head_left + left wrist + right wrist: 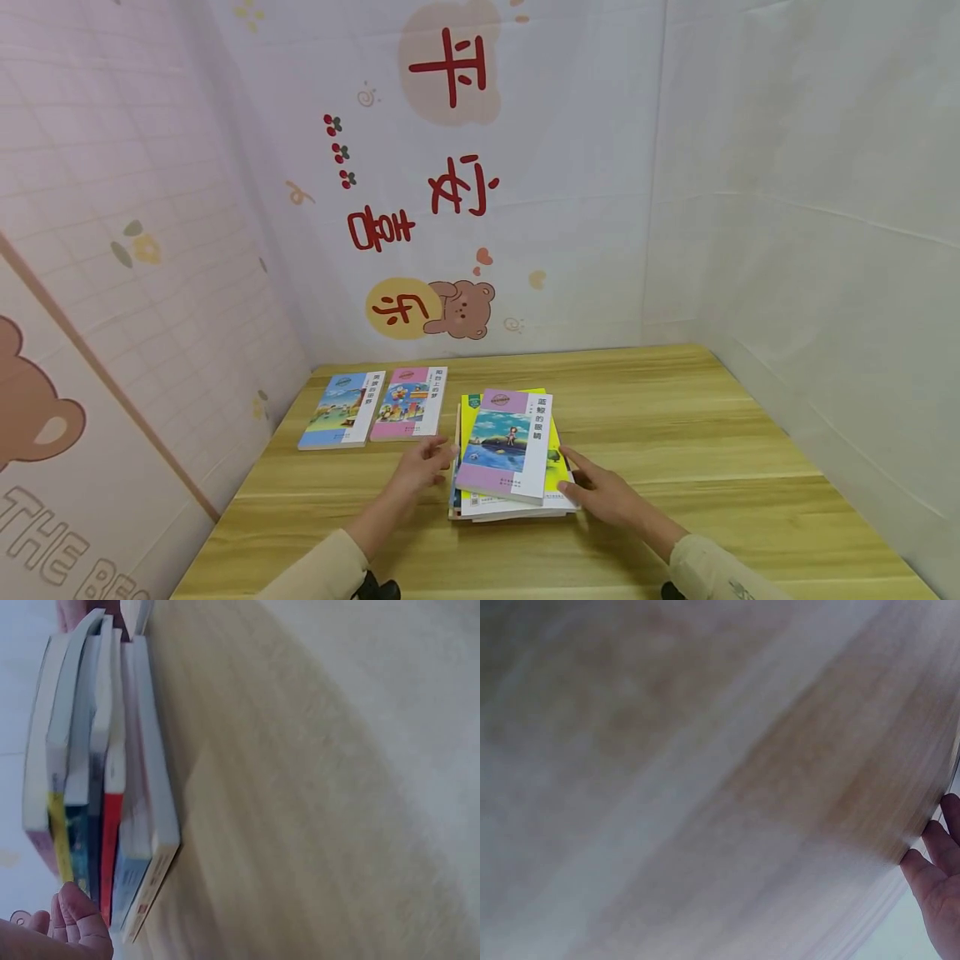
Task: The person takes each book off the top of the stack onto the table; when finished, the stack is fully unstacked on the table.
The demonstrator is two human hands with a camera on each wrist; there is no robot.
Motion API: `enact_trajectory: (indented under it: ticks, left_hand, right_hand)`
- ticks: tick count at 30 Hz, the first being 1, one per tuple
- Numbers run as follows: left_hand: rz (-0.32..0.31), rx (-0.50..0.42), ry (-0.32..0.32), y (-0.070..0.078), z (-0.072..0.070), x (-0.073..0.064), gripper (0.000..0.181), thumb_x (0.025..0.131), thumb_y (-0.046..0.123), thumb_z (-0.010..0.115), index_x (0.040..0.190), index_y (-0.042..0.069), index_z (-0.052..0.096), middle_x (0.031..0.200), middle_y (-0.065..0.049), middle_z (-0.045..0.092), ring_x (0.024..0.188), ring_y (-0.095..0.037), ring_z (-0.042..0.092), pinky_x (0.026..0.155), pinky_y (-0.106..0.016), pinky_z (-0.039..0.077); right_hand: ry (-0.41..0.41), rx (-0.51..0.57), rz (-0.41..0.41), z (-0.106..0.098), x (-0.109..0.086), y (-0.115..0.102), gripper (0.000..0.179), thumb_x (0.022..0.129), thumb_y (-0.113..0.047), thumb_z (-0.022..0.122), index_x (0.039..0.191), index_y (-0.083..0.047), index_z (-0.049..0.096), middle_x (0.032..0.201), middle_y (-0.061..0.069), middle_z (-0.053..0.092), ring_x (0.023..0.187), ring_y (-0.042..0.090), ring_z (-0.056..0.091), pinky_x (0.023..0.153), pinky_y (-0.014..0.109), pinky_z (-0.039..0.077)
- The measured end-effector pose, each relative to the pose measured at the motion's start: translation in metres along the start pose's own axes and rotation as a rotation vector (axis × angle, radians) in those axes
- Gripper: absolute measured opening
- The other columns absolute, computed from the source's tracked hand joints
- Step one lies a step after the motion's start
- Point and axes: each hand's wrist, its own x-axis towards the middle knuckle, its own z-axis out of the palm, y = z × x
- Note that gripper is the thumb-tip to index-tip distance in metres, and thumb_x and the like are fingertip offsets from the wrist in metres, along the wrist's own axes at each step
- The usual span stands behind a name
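A stack of books (112,802) stands at the middle of the table, its layered spines and page edges showing in the left wrist view. Topmost is a pink-and-white paperback (498,446) with a blue sea picture, lying slightly askew over a yellow-covered book (555,477). My left hand (425,465) is beside the stack's left side, fingers loosely bent; whether it touches the spines I cannot tell. On the opposite side, my right hand (603,493) has its fingers spread along the stack's right edge. In the right wrist view, the fingertips (913,859) are at the edge of the stack.
Two more paperbacks lie flat at the table's back left: a blue-and-white one (341,410) and a pink-and-white one (410,404), side by side. The wooden table (675,408) meets printed cloth walls (570,183) at the back and sides.
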Motion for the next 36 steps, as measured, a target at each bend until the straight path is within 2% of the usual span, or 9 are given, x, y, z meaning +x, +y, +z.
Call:
enact_trajectory:
  ticks: [7,12,19,24,32,36]
  left_hand:
    - [0.003,-0.019,-0.041,-0.003,0.009,-0.007,0.066,0.094,0.03,0.071,0.143,-0.006,0.044,0.109,-0.011,0.06,0.089,-0.02,0.058,0.08,-0.039,0.053]
    - [0.036,-0.029,-0.046,-0.005,0.012,-0.008,0.067,0.091,0.026,0.074,0.142,-0.007,0.045,0.106,-0.011,0.06,0.087,-0.019,0.056,0.076,-0.037,0.052]
    - [0.003,-0.002,-0.032,-0.008,0.017,-0.006,0.07,0.087,0.03,0.079,0.141,-0.003,0.049,0.112,-0.012,0.054,0.093,-0.022,0.053,0.075,-0.031,0.05]
    - [-0.016,0.006,-0.026,-0.009,0.02,-0.007,0.07,0.086,0.028,0.08,0.142,-0.001,0.049,0.116,-0.013,0.052,0.098,-0.025,0.051,0.077,-0.031,0.05]
    - [-0.03,-0.002,-0.053,-0.009,0.017,-0.005,0.067,0.086,0.023,0.079,0.143,0.001,0.05,0.117,-0.013,0.052,0.097,-0.025,0.052,0.077,-0.032,0.051]
    - [-0.024,-0.021,-0.073,-0.009,0.013,-0.004,0.066,0.089,0.018,0.076,0.144,-0.002,0.047,0.115,-0.014,0.053,0.095,-0.023,0.054,0.078,-0.033,0.052]
  right_hand:
    - [-0.001,-0.007,0.002,0.0,0.001,0.0,0.067,0.095,-0.044,0.064,0.154,-0.024,0.038,0.128,0.018,0.062,0.12,0.038,0.056,0.1,0.063,0.039]
    - [-0.001,-0.003,0.004,0.0,0.001,0.0,0.068,0.095,-0.044,0.064,0.154,-0.023,0.038,0.128,0.018,0.061,0.121,0.038,0.056,0.1,0.062,0.039]
    - [-0.004,0.004,0.004,-0.001,0.0,-0.002,0.068,0.095,-0.043,0.065,0.154,-0.023,0.038,0.128,0.018,0.061,0.12,0.037,0.056,0.1,0.063,0.039]
    - [-0.002,0.004,0.009,-0.001,-0.001,-0.002,0.068,0.095,-0.043,0.064,0.155,-0.022,0.038,0.128,0.018,0.061,0.119,0.036,0.056,0.1,0.062,0.039]
    - [-0.001,-0.002,0.0,-0.001,-0.001,-0.002,0.068,0.096,-0.042,0.064,0.155,-0.022,0.038,0.128,0.018,0.061,0.119,0.036,0.056,0.1,0.062,0.04]
    - [-0.002,-0.007,-0.004,-0.001,0.0,-0.002,0.067,0.096,-0.042,0.064,0.155,-0.022,0.038,0.129,0.019,0.061,0.12,0.037,0.056,0.101,0.062,0.039]
